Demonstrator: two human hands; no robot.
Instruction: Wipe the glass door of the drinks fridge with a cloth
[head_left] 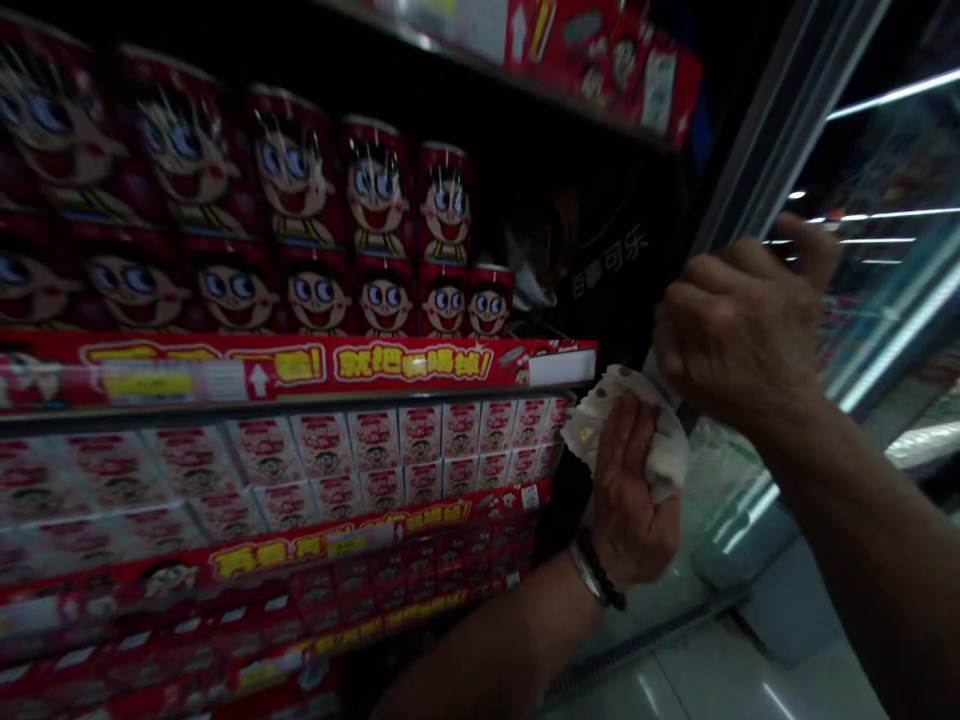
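Observation:
My left hand (630, 495) is closed on a crumpled white cloth (660, 440) with dark spots, held at the right end of a shop shelf. A dark bead bracelet sits on that wrist. My right hand (739, 325) is just above it, fingers curled and closed near the cloth's top edge and against a slanted metal frame (780, 130) of a glass cabinet. What the right fingers hold is hidden.
Red shelves (300, 365) on the left carry rows of red cans (375, 205) with a cartoon face and stacks of small white cartons (420, 440). A dark box with white characters (607, 265) stands at the shelf end. A lit glass cooler (885, 300) is on the right, pale floor below.

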